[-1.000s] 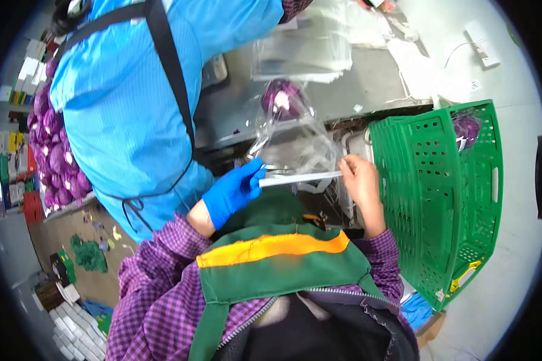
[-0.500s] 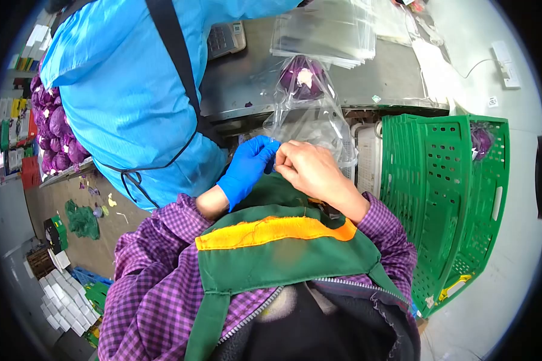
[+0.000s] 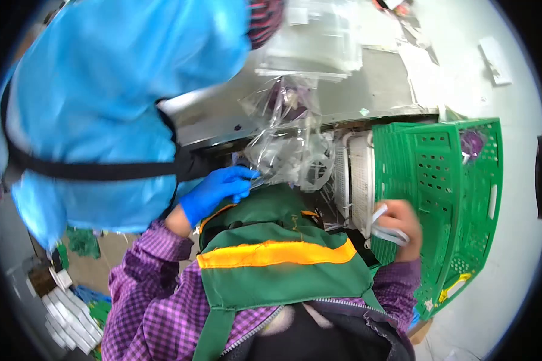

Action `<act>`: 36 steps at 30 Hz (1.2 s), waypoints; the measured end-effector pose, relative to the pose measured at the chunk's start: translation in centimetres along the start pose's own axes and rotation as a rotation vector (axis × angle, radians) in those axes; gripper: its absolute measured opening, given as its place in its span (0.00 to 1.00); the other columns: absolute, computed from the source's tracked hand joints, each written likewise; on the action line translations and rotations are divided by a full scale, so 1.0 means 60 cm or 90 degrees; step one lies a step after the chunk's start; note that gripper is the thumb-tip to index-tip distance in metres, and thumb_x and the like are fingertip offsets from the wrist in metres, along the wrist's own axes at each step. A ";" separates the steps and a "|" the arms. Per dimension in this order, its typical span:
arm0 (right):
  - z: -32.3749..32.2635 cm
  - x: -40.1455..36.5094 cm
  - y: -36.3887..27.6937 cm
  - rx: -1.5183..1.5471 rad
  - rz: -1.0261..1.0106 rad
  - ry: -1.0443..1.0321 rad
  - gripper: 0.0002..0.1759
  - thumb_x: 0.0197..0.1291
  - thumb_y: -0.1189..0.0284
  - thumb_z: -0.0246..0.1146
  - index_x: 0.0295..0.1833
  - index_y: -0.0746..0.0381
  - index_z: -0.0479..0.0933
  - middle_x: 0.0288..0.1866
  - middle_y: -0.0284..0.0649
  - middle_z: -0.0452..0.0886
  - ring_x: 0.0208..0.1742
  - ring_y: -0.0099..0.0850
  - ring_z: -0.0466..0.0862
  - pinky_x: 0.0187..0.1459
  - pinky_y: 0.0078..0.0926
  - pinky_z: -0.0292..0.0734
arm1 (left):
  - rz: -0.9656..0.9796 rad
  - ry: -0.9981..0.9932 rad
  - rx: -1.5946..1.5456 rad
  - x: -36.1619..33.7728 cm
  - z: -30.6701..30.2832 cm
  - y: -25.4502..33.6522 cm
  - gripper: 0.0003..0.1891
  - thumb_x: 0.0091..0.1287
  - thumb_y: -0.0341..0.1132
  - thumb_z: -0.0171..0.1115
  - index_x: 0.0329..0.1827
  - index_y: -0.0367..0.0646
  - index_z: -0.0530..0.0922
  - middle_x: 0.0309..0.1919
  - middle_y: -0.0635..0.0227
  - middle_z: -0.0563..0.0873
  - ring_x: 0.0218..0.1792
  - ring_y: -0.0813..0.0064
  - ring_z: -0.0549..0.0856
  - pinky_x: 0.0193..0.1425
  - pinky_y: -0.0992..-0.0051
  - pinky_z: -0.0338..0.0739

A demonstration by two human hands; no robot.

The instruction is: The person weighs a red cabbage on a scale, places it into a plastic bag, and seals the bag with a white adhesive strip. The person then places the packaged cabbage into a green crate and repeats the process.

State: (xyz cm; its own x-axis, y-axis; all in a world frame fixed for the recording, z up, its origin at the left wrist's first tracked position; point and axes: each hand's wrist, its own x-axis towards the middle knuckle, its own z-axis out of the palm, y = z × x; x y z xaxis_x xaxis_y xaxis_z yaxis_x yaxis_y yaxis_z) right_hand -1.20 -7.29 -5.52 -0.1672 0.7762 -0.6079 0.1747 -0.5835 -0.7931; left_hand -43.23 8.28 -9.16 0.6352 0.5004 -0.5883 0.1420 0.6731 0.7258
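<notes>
My left hand (image 3: 220, 191), in a blue glove, has its fingers closed on the lower edge of a clear plastic bag (image 3: 283, 153). Inside that bag a purple cabbage (image 3: 291, 99) rests at the metal table's edge (image 3: 385, 114). Bare and slightly blurred, my right hand (image 3: 398, 224) is at the left side of the green crates, its fingers closed round a thin white strip (image 3: 389, 228).
Nested green crates (image 3: 439, 210) stand at the right, with another wrapped purple cabbage (image 3: 473, 144) in them. White baskets (image 3: 360, 174) are beside them. A co-worker in blue (image 3: 96, 120) fills the upper left. Clear bags (image 3: 310, 45) lie stacked on the table.
My right hand has left the bag and moved right to the crates, now with a white strip. My left hand has shifted down and left. The co-worker has turned and leaned over the table.
</notes>
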 end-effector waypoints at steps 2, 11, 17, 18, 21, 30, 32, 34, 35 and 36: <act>0.011 0.027 0.168 -0.829 0.231 0.002 0.25 0.43 0.70 0.69 0.49 0.68 0.76 0.36 0.46 0.83 0.36 0.43 0.84 0.39 0.37 0.79 | 0.035 0.019 0.099 -0.001 -0.045 -0.036 0.24 0.60 0.32 0.64 0.60 0.39 0.73 0.35 0.70 0.81 0.35 0.80 0.78 0.43 0.80 0.73; 0.089 0.297 -0.061 -0.507 -0.512 0.330 0.36 0.45 0.80 0.68 0.63 0.57 0.67 0.68 0.49 0.64 0.68 0.44 0.65 0.66 0.37 0.64 | 0.623 0.246 0.673 0.158 -0.018 -0.022 0.39 0.51 0.40 0.75 0.67 0.46 0.68 0.69 0.49 0.61 0.65 0.50 0.68 0.66 0.63 0.66; 0.038 0.371 -0.066 0.074 -0.292 0.235 0.08 0.62 0.78 0.58 0.46 0.64 0.75 0.42 0.35 0.83 0.44 0.25 0.82 0.48 0.21 0.75 | 0.353 0.217 0.210 0.207 -0.060 -0.004 0.17 0.70 0.40 0.49 0.41 0.36 0.83 0.39 0.63 0.86 0.46 0.72 0.81 0.61 0.70 0.67; 0.031 0.376 -0.070 0.159 -0.263 0.185 0.10 0.61 0.78 0.59 0.49 0.64 0.74 0.43 0.35 0.83 0.45 0.26 0.82 0.49 0.22 0.75 | 0.350 0.215 0.141 0.216 -0.069 -0.002 0.17 0.71 0.39 0.49 0.40 0.35 0.83 0.37 0.64 0.86 0.43 0.74 0.82 0.57 0.73 0.71; 0.051 0.367 -0.145 -0.005 -0.322 0.192 0.13 0.61 0.74 0.60 0.50 0.65 0.72 0.46 0.37 0.82 0.49 0.26 0.81 0.52 0.23 0.74 | 0.310 0.211 0.091 0.237 -0.090 0.007 0.14 0.70 0.36 0.52 0.41 0.33 0.82 0.34 0.65 0.86 0.38 0.77 0.82 0.48 0.76 0.75; 0.076 0.497 -0.167 0.252 -0.074 0.378 0.16 0.70 0.65 0.51 0.40 0.68 0.73 0.35 0.45 0.82 0.28 0.28 0.84 0.27 0.21 0.79 | 0.347 0.363 -0.005 0.240 -0.085 0.094 0.15 0.68 0.35 0.55 0.53 0.37 0.79 0.38 0.70 0.84 0.45 0.77 0.80 0.55 0.75 0.71; 0.078 0.499 -0.175 0.251 -0.072 0.380 0.15 0.70 0.64 0.50 0.38 0.65 0.73 0.32 0.44 0.82 0.26 0.27 0.82 0.24 0.20 0.77 | 0.281 0.253 -0.036 0.269 -0.102 0.125 0.14 0.67 0.37 0.57 0.51 0.39 0.80 0.35 0.71 0.84 0.40 0.79 0.80 0.51 0.78 0.72; 0.070 0.507 -0.174 0.212 0.016 0.358 0.13 0.68 0.65 0.53 0.38 0.64 0.72 0.31 0.44 0.81 0.25 0.26 0.82 0.22 0.20 0.76 | 0.220 0.370 -0.043 0.330 -0.120 0.119 0.12 0.67 0.39 0.59 0.41 0.39 0.83 0.29 0.71 0.84 0.29 0.84 0.78 0.35 0.81 0.73; 0.065 0.513 -0.163 0.212 0.018 0.364 0.13 0.68 0.65 0.53 0.38 0.64 0.72 0.31 0.44 0.81 0.25 0.26 0.82 0.22 0.20 0.76 | 0.167 0.397 0.011 0.352 -0.133 0.106 0.12 0.66 0.39 0.60 0.41 0.39 0.84 0.28 0.71 0.84 0.27 0.84 0.78 0.34 0.81 0.72; 0.060 0.524 -0.144 0.090 0.067 0.362 0.11 0.65 0.67 0.56 0.37 0.64 0.72 0.30 0.44 0.81 0.25 0.29 0.82 0.23 0.24 0.76 | 0.115 0.423 0.068 0.374 -0.148 0.085 0.12 0.65 0.38 0.62 0.40 0.38 0.84 0.26 0.71 0.83 0.26 0.85 0.77 0.32 0.81 0.72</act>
State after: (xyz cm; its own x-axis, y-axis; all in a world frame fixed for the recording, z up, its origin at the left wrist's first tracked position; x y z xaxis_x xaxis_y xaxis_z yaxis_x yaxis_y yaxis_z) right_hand -11.47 21.30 -17.91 0.3967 0.6962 -0.5983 0.0255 -0.6599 -0.7509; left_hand -35.00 27.81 -21.85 0.0619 0.8497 -0.5237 0.1740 0.5075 0.8439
